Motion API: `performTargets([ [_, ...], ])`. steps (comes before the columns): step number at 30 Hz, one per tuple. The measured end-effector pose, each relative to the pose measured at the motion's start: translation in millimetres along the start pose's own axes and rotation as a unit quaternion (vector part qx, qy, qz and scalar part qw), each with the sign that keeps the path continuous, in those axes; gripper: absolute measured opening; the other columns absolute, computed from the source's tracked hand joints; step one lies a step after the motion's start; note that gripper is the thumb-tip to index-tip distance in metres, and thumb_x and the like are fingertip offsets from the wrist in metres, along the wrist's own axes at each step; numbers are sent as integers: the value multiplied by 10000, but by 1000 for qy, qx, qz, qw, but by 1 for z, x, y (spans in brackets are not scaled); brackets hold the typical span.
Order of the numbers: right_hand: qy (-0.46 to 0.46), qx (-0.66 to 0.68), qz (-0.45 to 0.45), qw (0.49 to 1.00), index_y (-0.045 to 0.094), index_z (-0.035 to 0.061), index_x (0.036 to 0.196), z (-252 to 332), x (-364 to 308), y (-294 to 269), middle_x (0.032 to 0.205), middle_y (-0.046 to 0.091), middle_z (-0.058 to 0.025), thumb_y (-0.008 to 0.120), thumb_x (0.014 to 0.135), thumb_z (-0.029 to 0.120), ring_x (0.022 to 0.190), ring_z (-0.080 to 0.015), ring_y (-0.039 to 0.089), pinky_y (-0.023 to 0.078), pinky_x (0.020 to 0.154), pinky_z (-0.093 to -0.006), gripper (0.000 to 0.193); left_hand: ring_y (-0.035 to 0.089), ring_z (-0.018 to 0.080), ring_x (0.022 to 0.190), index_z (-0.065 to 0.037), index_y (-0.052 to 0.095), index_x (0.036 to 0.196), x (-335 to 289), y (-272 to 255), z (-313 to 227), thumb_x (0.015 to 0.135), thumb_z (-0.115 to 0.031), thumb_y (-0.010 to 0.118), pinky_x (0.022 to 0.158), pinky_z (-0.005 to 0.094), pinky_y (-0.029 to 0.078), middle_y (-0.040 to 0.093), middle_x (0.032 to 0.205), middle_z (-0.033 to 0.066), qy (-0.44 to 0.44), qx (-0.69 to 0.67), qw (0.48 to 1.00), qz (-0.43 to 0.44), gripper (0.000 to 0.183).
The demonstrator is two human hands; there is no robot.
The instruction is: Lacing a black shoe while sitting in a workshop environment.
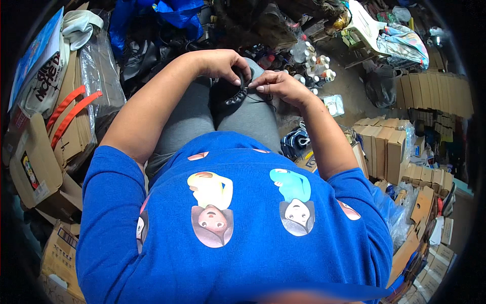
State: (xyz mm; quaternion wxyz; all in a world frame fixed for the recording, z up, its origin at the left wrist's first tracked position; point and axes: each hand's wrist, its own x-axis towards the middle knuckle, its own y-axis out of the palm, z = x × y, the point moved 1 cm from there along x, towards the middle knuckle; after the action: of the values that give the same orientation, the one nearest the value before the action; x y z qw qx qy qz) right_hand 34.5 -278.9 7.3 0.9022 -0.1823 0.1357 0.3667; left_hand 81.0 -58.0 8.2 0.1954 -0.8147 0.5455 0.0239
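Note:
A black shoe [228, 99], soft-looking with a puckered, gathered edge, lies across my lap between the knees. My left hand [226, 65] is closed on its far side, thumb and fingers pinching the rim. From the right, my right hand [281, 86] comes to the same edge with thumb and forefinger pressed together. A tiny bright thing shows at those fingertips, too small to name. Both hands meet over my legs in grey trousers [190, 109]. The shoe's underside is hidden.
Cardboard boxes stand at left [38, 157] and right [385, 147]. Several white-capped bottles [316, 68] cluster beyond my right knee. Blue bags [177, 17] and dark shoes [139, 58] lie ahead. A white chair [367, 23] with cloth stands at the far right.

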Motion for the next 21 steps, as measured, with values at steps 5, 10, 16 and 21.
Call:
performTargets([
  [5,5,26,12,1000,691,54,1021,0,2,0,885,582,5,656,826,127,823,-97,523,426,730,-241,211,574,117,861,-21,647,1028,-2,2,4,762,-15,660,845,288,450,658,908,25,3,0,1000,-24,266],
  [10,9,74,-31,997,694,51,1009,4,7,17,889,632,17,686,812,102,798,-64,553,436,701,-211,204,584,118,875,-12,655,992,-4,6,8,757,2,645,850,294,451,668,883,36,-1,-33,998,-48,236],
  [16,-50,-41,-156,986,695,64,908,13,-7,42,834,592,5,696,796,92,763,-74,542,442,686,-220,115,584,178,844,-28,627,1076,-21,22,8,708,79,578,803,286,466,572,1006,102,45,168,925,-336,385],
  [21,-39,-157,-192,968,705,130,967,25,-23,46,816,539,-62,683,771,97,753,-185,564,461,693,-307,200,568,201,790,-70,627,1095,-66,39,3,704,114,533,728,289,464,516,985,123,13,169,926,-337,442],
])
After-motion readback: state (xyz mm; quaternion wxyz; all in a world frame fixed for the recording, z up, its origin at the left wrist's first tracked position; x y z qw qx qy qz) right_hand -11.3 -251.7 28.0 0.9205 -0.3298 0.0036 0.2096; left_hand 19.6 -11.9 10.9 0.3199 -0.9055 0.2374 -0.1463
